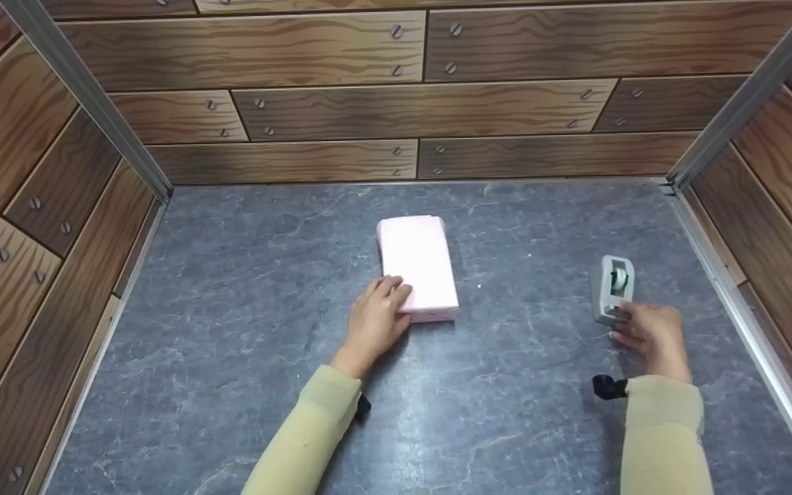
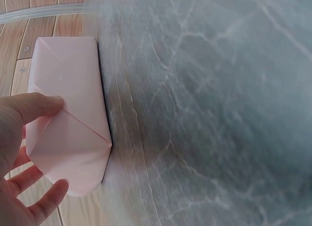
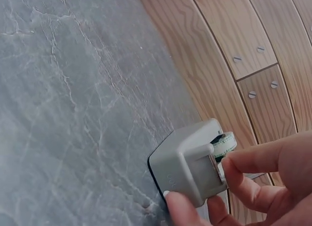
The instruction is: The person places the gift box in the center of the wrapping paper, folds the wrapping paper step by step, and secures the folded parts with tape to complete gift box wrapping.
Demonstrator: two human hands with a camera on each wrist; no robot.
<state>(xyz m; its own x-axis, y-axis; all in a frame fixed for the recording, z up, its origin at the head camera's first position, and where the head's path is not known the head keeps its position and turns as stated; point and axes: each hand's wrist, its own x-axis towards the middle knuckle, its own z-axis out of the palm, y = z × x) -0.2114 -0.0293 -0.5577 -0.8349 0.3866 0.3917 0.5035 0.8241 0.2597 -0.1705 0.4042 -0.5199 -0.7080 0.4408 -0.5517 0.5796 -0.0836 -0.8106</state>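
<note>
"On the counter (image 1: 506, 395), why does the left hand (image 1: 377, 317) grip the pink parcel (image 1: 418, 261) so?"

"Thumb (image 2: 45, 105) on its near-end folds (image 2: 85, 122), probably keeping them flat; the right hand (image 1: 656, 335) pinches the tape dispenser (image 1: 605, 292), perhaps for its tape (image 3: 224, 146)."

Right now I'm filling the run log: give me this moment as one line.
left hand: grips pink package, near-left corner | right hand: touches tape dispenser, near end | both objects: on gray tabletop

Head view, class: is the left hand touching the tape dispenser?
No, the left hand touches the pink box, not the tape dispenser.
</note>
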